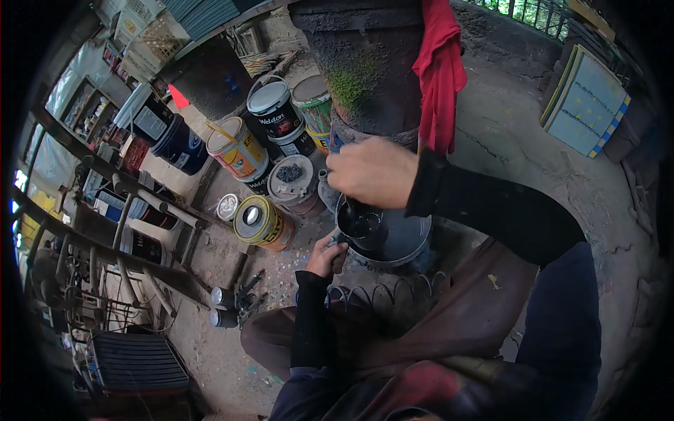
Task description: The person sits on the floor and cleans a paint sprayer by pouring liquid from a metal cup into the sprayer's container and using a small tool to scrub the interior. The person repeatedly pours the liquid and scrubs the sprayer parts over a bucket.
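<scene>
My left hand [327, 257] is closed round the handle of a dark metal mug [371, 242], which holds dark, glossy liquid. The mug is over the near left side of a wide grey pan [423, 242] with dark contents. Above the mug's mouth, my right hand [372, 172] is closed, knuckles up, on a slim stick-like tool [333, 144]. Its top pokes out past the fingers, and its lower end goes down toward the mug; what kind of tool it is stays hidden. Right behind the mug stands a small grey bottle-like container [327, 189].
Paint buckets crowd the far left, including a yellow one [263, 223] and a grey-lidded one [293, 182]. A large mossy pot [365, 77] with a red cloth [441, 70] stands behind. A coiled hose [382, 291] lies before my legs; a spray gun [246, 298] lies left.
</scene>
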Action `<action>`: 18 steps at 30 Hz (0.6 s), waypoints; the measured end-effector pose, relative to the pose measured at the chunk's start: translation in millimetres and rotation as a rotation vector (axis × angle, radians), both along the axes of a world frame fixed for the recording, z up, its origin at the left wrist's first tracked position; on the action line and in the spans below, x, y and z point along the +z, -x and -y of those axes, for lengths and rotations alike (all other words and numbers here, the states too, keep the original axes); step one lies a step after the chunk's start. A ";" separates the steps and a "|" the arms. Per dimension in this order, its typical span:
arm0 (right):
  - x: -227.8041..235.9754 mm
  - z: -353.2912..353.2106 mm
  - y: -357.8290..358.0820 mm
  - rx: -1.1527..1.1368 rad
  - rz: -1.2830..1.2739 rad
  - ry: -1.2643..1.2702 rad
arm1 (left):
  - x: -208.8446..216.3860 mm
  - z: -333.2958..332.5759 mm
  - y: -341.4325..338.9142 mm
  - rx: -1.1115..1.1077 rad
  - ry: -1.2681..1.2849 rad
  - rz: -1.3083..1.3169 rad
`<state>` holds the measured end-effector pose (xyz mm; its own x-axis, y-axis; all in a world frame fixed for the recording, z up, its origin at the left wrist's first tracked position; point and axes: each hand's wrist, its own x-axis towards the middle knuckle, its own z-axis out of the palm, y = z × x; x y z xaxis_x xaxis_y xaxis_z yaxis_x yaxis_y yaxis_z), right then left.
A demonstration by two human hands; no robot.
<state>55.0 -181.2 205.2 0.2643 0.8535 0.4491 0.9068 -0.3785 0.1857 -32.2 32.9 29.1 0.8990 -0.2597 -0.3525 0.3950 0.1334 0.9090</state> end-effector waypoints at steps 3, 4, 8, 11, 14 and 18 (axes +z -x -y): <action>13.0 0.7 3.4 -0.012 -0.005 -0.011 | -4.3 -3.7 -4.8 -0.001 0.052 -0.069; 1.8 -3.5 6.9 -0.019 -0.039 0.061 | -5.8 -3.7 0.0 0.025 0.083 -0.086; 13.1 12.6 2.9 -0.114 -0.031 0.051 | 3.0 4.8 -0.1 -0.023 0.025 0.003; 2.3 14.9 5.6 -0.139 -0.083 0.078 | 2.1 0.8 2.2 -0.034 -0.032 0.045; 12.8 24.4 2.7 -0.183 -0.071 0.053 | -2.5 1.1 1.5 -0.039 -0.068 0.012; -4.2 20.2 15.1 -0.218 -0.145 0.273 | -0.1 2.8 0.5 -0.062 -0.054 0.047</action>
